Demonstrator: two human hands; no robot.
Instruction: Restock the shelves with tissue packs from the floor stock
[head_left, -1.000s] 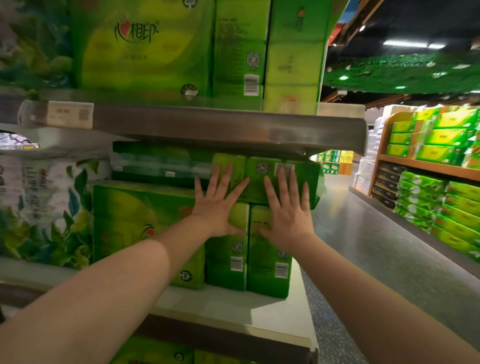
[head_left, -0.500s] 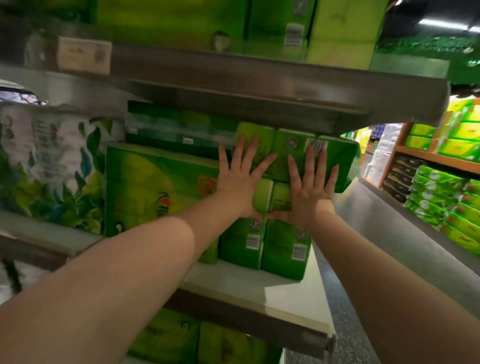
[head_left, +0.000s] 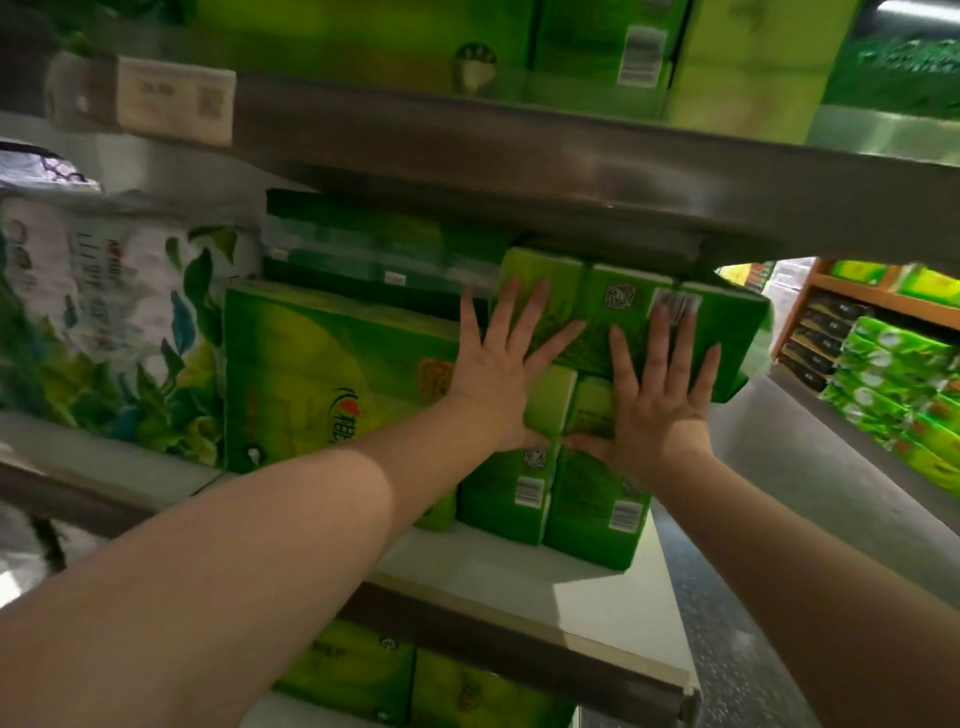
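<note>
A green tissue pack (head_left: 623, 306) lies flat on top of two upright green packs (head_left: 550, 488) on the middle shelf (head_left: 519, 582), just under the metal shelf above (head_left: 519, 161). My left hand (head_left: 498, 374) presses flat against its left end, fingers spread and straight. My right hand (head_left: 660, 395) presses flat against its front, fingers spread, the fingertips near the barcode. The pack's right end sticks out past the stack below.
A large green pack (head_left: 332, 374) and a white leaf-printed pack (head_left: 104, 322) stand to the left. More green packs fill the top shelf (head_left: 597, 47) and the bottom shelf (head_left: 415, 680). The aisle floor (head_left: 779, 519) and another stocked rack (head_left: 904, 384) lie to the right.
Both hands have stayed flat on the top pack, which has slid a little deeper under the upper shelf. The view has come closer to the shelf and tilted.
</note>
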